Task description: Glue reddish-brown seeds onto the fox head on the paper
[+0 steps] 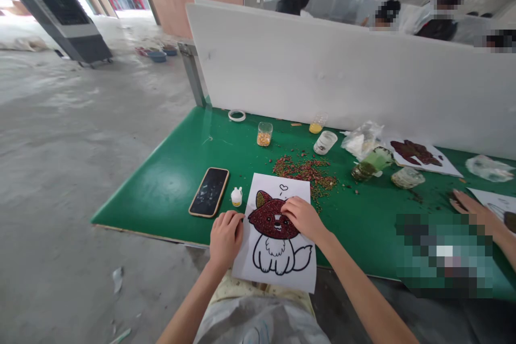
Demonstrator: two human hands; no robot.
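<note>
Pale grey garment (258, 322) just below the fox sheet (276, 250). Sheet lies partly on the green table (153, 172), near end overhanging. Left hand (226, 234) at sheet's left margin, fingers curled; cannot tell whether they pinch paper. Right hand (300, 217) over the fox's dark-red head, fingertips bunched; grip contents hidden. Left of sheet: small white bottle (236, 196), then phone (209, 192). Beyond sheet's top edge: scattered seeds (300, 169).
</note>
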